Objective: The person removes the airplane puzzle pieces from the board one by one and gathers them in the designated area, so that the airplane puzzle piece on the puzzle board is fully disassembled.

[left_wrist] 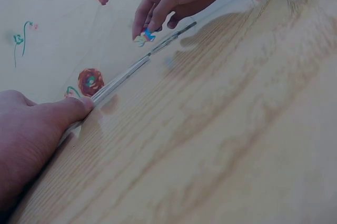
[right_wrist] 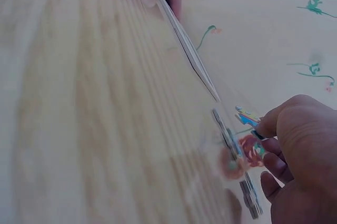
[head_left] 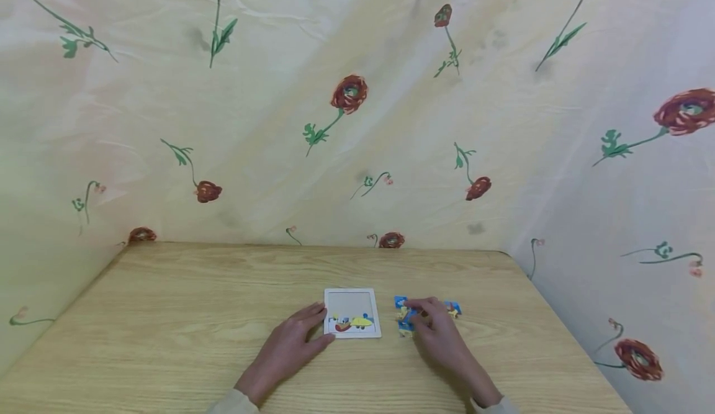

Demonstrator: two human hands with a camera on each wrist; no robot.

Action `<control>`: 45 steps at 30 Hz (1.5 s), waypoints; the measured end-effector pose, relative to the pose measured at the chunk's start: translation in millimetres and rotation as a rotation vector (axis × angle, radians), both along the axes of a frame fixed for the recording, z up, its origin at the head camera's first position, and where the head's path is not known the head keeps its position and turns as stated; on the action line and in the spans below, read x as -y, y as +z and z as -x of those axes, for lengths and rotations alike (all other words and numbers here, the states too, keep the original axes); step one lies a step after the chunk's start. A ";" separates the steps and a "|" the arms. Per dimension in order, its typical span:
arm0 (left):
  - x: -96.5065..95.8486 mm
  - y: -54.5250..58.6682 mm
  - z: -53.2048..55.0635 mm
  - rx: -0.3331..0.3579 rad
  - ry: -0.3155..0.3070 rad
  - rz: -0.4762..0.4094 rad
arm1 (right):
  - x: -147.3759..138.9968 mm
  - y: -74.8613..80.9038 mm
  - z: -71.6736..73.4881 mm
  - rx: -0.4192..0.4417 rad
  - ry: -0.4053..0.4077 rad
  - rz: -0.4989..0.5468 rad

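A small white-framed puzzle tray (head_left: 357, 334) lies on the table, with colourful pieces (head_left: 362, 323) along its near part and a bare grey area beyond them. My left hand (head_left: 293, 342) rests against the tray's left side, its thumb touching the near corner and its fingers fairly straight. Right of the tray, my right hand (head_left: 438, 333) pinches a blue and yellow puzzle piece (right_wrist: 246, 116) between thumb and fingertips. The left wrist view shows that piece (left_wrist: 146, 36) raised above the tabletop. Other loose puzzle pieces (head_left: 405, 327) lie under and beside the right hand, which partly hides them.
Another blue, red and yellow piece (head_left: 455, 307) lies just beyond the right hand. The wooden table (head_left: 223, 290) extends on both sides. A cream cloth (head_left: 268, 172) printed with red flowers hangs behind the table and along its sides.
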State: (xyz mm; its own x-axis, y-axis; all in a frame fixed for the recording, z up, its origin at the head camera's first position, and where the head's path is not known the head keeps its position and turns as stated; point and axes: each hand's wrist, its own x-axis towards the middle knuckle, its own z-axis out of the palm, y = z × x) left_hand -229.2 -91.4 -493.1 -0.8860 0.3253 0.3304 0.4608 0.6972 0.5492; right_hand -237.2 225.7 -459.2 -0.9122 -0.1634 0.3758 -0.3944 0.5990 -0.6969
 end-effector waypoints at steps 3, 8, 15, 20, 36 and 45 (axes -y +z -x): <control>0.0 0.1 -0.1 0.001 0.000 -0.001 | -6.4 -0.2 -2.3 -0.039 -0.008 -0.017; 0.0 0.0 0.3 0.004 0.000 0.002 | -17.2 -0.3 -5.0 -0.030 -0.032 -0.020; 0.8 0.3 0.2 0.010 -0.004 0.003 | -33.2 -0.3 -6.9 0.021 -0.055 -0.031; 0.6 0.8 -0.2 0.016 -0.002 0.002 | -43.3 -2.0 -8.0 0.001 -0.069 -0.060; 0.8 2.7 0.2 0.046 -0.005 -0.011 | -68.6 -5.7 -15.2 -0.094 -0.122 -0.083; 0.6 1.5 1.2 0.024 -0.003 -0.009 | -78.5 -12.3 -16.2 -0.172 -0.118 -0.089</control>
